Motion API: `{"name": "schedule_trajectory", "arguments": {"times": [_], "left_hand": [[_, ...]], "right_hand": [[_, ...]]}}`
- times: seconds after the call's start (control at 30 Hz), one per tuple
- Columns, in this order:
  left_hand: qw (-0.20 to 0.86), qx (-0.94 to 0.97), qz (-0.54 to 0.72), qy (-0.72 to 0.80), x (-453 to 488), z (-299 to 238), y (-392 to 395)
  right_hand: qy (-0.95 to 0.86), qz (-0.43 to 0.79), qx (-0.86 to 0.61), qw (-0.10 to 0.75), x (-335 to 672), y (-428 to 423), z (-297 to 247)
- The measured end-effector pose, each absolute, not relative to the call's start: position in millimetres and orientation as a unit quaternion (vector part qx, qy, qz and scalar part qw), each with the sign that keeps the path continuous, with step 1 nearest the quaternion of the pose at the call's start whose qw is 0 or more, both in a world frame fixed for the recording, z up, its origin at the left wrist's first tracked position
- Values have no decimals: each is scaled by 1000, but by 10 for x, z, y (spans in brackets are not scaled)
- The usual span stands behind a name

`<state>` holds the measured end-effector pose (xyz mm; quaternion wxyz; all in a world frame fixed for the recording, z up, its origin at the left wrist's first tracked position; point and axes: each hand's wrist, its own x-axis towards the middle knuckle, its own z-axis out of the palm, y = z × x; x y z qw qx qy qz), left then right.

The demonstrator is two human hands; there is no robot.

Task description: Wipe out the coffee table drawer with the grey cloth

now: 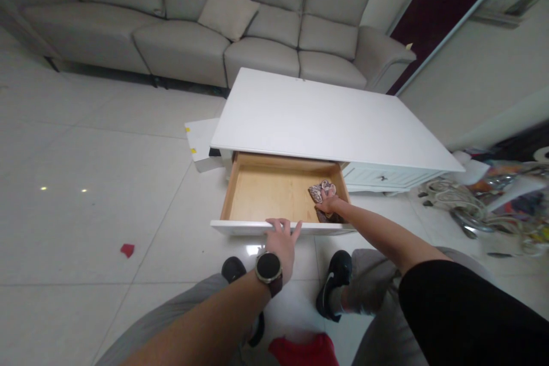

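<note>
A white-fronted drawer (266, 191) with a pale wood inside stands pulled out of the white coffee table (317, 114). My left hand (281, 243), with a dark watch (269, 267) on the wrist, hooks its fingers over the top edge of the drawer front. Inside, at the right end, lies a bunched brown and white patterned cloth (316, 191). My right hand (329, 203) reaches in and rests on this cloth, thumb apart from the fingers. Part of the cloth is hidden beneath the hand.
Behind the table runs a grey sofa (184, 40) with a beige cushion (229, 10). A white box (203, 140) sits at the table's left end. Coiled cords (454, 200) and clutter lie at right. Red items (304, 349) lie by my feet and on the tiled floor (77, 229).
</note>
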<state>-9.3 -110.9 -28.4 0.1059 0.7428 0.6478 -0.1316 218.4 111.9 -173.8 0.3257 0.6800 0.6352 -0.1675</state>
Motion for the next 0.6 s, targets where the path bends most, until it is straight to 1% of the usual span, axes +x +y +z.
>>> {"name": "schedule_trajectory", "arguments": {"times": [0.17,0.33,0.6], "left_hand": [[100,742,-151,645,-70,-332,-1086],[109,741,-136,649,-72,-360,-1081],[110,743,-152,642,-72,-302,-1080]], "right_hand": [[630,-169,681,332,2201,1102,-1788],[633,-157,681,332,2213,1170,-1863],[640,-154,679,326,2209,1236,-1916]]}}
